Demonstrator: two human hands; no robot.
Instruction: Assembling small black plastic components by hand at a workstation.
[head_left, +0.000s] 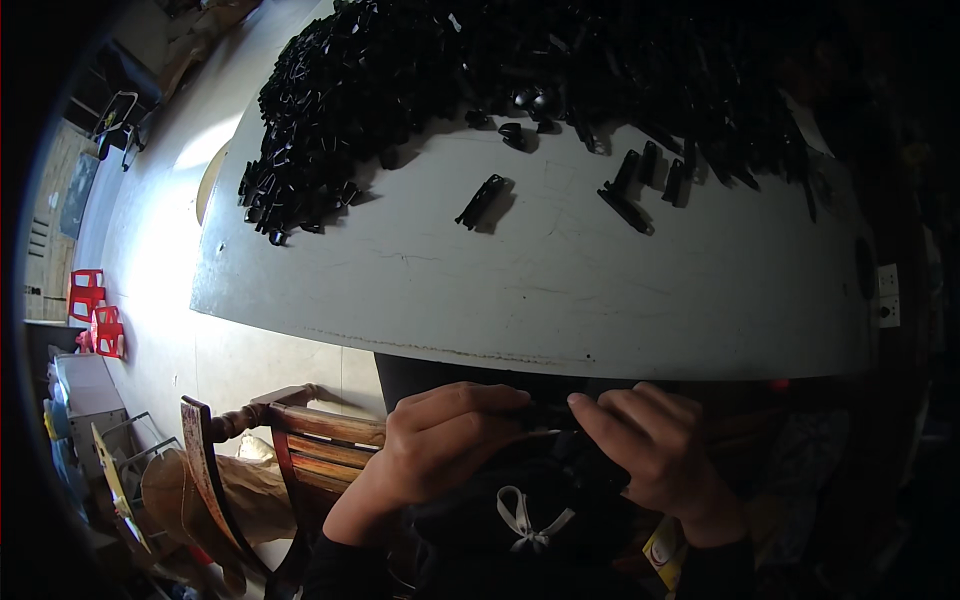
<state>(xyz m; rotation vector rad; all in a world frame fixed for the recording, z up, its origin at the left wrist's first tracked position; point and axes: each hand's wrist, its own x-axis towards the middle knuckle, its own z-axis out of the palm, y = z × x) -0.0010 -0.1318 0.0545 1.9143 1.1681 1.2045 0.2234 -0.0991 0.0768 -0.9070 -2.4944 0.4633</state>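
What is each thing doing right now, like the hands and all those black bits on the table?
Left hand: curled shut on the small black part, below the table edge.
Right hand: pinching the same small black part from the other side.
Pile of black parts: heaped along the far side of the table.
Single black piece: lying alone, apart from the pile.
Wooden chair: standing at the left, nobody in it.

Left hand [450,440] and right hand [655,445] meet below the near edge of the grey table [560,290], gripping a small black part [550,412] between them. Black parts heap [480,70] covers the table's far side.
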